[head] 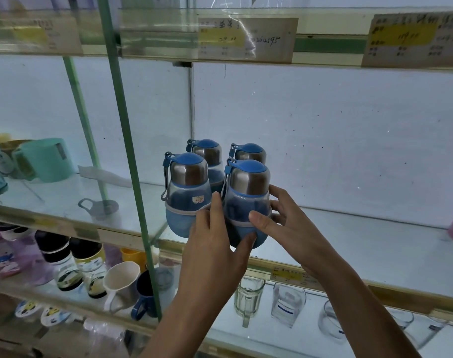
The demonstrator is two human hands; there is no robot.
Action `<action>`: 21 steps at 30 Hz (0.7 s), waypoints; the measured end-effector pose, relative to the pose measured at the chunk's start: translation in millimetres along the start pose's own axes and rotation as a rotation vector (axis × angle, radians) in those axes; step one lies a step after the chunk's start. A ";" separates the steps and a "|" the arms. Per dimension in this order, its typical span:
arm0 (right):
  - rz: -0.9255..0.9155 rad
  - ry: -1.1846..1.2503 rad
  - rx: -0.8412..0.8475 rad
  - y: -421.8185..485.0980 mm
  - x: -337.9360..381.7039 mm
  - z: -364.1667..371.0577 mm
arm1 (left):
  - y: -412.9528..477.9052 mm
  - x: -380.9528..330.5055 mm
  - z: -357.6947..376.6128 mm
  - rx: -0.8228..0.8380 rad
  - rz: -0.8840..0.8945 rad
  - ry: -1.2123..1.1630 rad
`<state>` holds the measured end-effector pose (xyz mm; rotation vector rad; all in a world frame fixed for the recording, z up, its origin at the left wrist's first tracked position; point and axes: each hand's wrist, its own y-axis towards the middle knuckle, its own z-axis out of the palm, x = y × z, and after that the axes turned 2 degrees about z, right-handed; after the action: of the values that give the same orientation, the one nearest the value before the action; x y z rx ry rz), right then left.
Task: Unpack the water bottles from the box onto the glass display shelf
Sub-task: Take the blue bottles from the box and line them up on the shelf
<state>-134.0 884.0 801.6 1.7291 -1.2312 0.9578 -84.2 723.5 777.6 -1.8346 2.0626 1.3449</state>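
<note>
The left hand [215, 244] and right hand [279, 223] both grasp the blue-capped steel-necked water bottle [247, 200], seating it at the cluster's five o'clock on the glass display shelf [349, 244]; the next move likely calls for a gentle release.

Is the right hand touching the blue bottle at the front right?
Touching. In the head view the right hand wraps the front right bottle: thumb across its front, fingers curled round its far side.

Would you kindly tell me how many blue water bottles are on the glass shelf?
4: front-left bottle, back-left bottle, back-right bottle, and front-right bottle gripped by the left hand and right hand. Others could hide behind.
</note>
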 end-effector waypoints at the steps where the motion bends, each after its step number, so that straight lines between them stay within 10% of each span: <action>1: 0.000 0.000 0.003 0.2 0.3 0.6 | -0.2 0.6 -0.7 -0.004 0.000 0.011; 21: 0.011 -0.117 -0.029 -8.4 12.4 8.1 | -3.5 -13.4 -14.5 -0.090 0.032 -0.183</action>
<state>-121.9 874.0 808.1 1.7786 -1.3240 0.8513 -70.6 725.0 792.3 -1.6465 1.9771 1.5732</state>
